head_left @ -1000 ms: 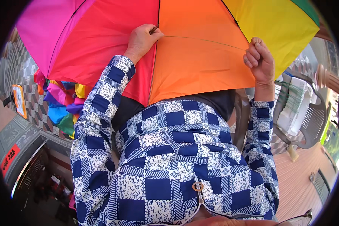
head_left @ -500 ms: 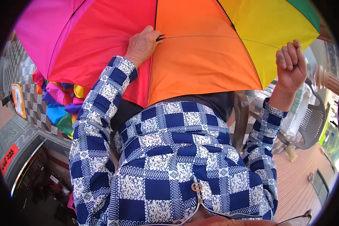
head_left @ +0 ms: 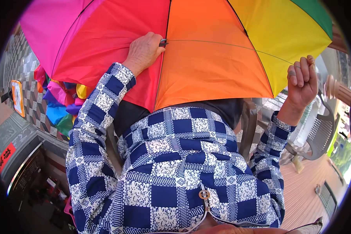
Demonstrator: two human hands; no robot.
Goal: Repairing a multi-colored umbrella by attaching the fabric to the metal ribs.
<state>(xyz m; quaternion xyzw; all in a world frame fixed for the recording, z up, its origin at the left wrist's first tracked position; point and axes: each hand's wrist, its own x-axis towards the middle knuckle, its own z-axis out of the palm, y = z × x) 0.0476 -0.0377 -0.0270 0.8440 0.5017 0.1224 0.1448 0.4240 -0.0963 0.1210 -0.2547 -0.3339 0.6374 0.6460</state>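
Observation:
A rainbow umbrella canopy [head_left: 206, 70] is spread across my lap, its orange panel in the middle with pink to the left and yellow to the right. My left hand [head_left: 144, 50] is closed around small dark thread snips [head_left: 163, 43], whose two pointed blades stick out over the seam and rib between the red and orange panels. From the blades a thin greenish thread [head_left: 222, 43] runs across the orange and yellow panels. Its other end reaches my right hand [head_left: 303, 80], raised beside the yellow panel with its fingers curled in.
Colourful folded fabric [head_left: 64, 101] lies heaped on the tiled floor at left. A grey plastic chair [head_left: 321, 134] stands at right, near wrapped white material [head_left: 300, 124]. An orange-edged flat object [head_left: 17, 98] is at far left. The armrest [head_left: 247, 124] of my seat shows beside me.
My left hand and the snips have shifted slightly down the canopy. My right hand has dropped a little, with the thread still stretched between them. The umbrella sits slightly lower in view.

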